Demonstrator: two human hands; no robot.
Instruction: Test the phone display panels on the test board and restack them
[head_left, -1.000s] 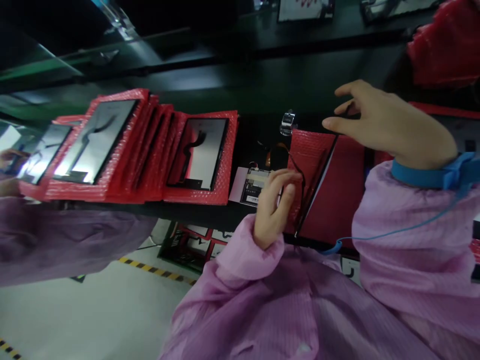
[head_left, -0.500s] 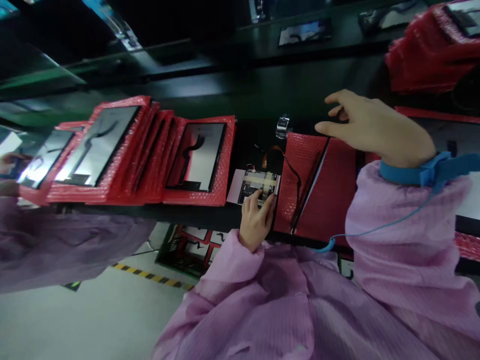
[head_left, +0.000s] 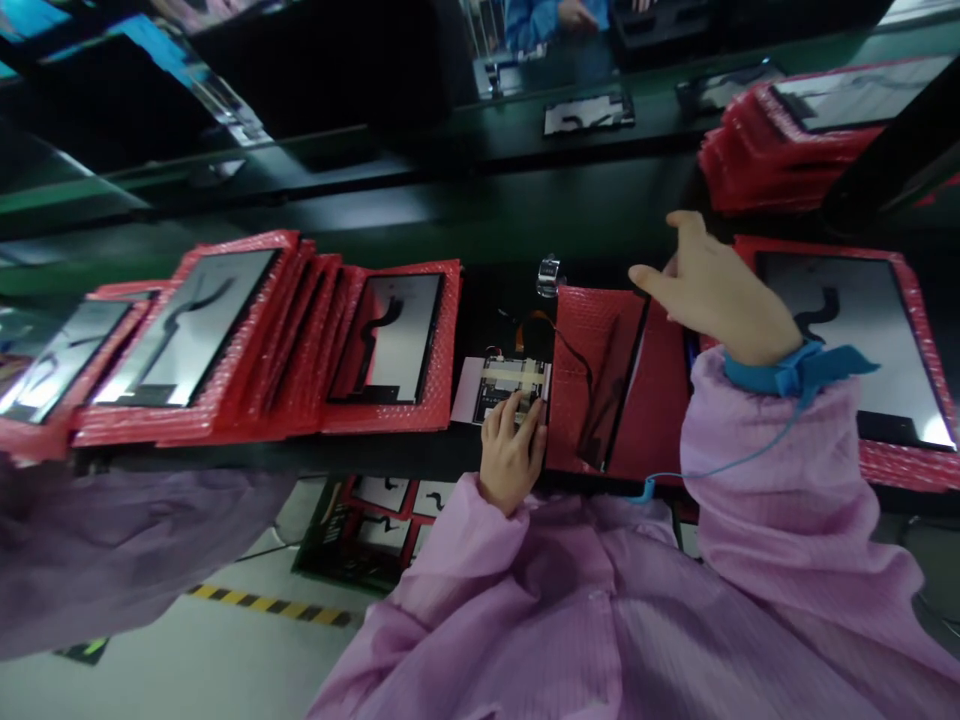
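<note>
Pressing down w/ left hand (head_left: 512,452) on small circuit board (head_left: 510,388) near front edge of workbench (head_left: 480,215), fingers flat on its near end, nothing gripped. Lifting right hand (head_left: 712,292) over far edge of display panel (head_left: 611,380), fingers loosely spread, open, holding nothing; index pointing left, may be touching panel's top corner, can't tell. Panel lying in opened red bubble sleeve (head_left: 660,400) just right of board, thin cable (head_left: 577,355) running from board area across sleeve. Looks like connect/test step: board steadied, panel being lined up. Next move prob. calls for light touch on panel edge, no tugging on cable. Row of sleeved panels (head_left: 300,340) stacked along bench to left, another sleeved panel (head_left: 855,330) at right, blue wrist strap (head_left: 780,372) on right wrist.
</note>
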